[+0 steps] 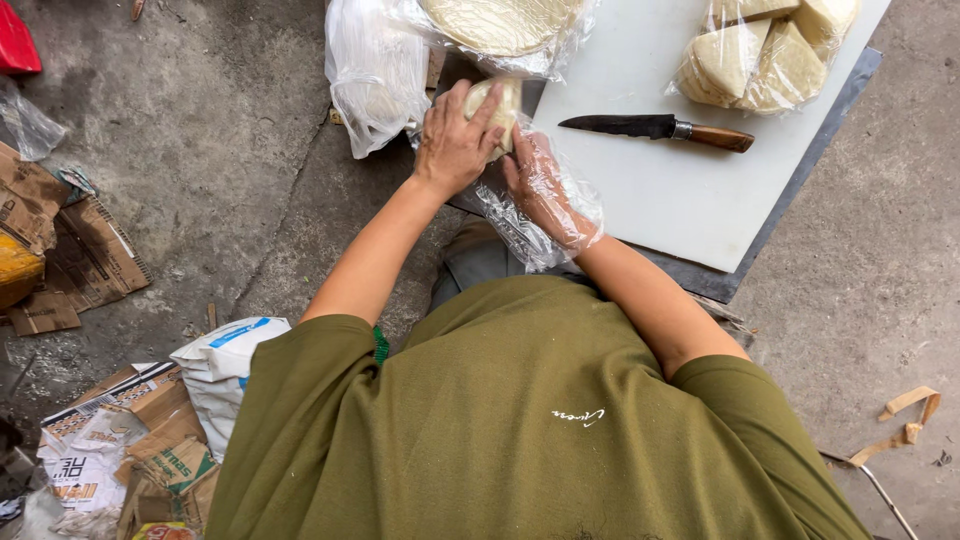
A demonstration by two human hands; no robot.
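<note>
While both hands close on it: the pale wedge of dough (497, 105) sits at the near left corner of the white cutting board (650, 200), half inside a clear plastic bag (545, 215).
Left hand (455, 145): bare, laid over the wedge from the left, fingers pressed together and curled across its top.
Right hand (540, 185): inside the clear bag, the film wrapped round it to the wrist; its fingers reach the wedge from below, but whether they pinch it cannot be told through the plastic.
Knife (655, 127): dark blade, brown wooden handle, lying flat on the board just right of the hands, tip towards them.
Packed bag (765, 55): clear, filled with pale wedges, on the far right of the board.
Round stack (500, 20): pale discs in clear film at the top edge, beside a crumpled empty-looking plastic bag (375, 75).
Board's base: a dark grey sheet (790, 190) showing along its right edge.
White sack (225, 365): with a blue stripe, on the concrete floor (200, 150) at lower left.
Cardboard (85, 260): torn brown pieces at the left; printed cartons (130, 440) in brown and white lower left.
Red object (18, 40): top left corner.
Shirt (530, 430): olive green.
</note>
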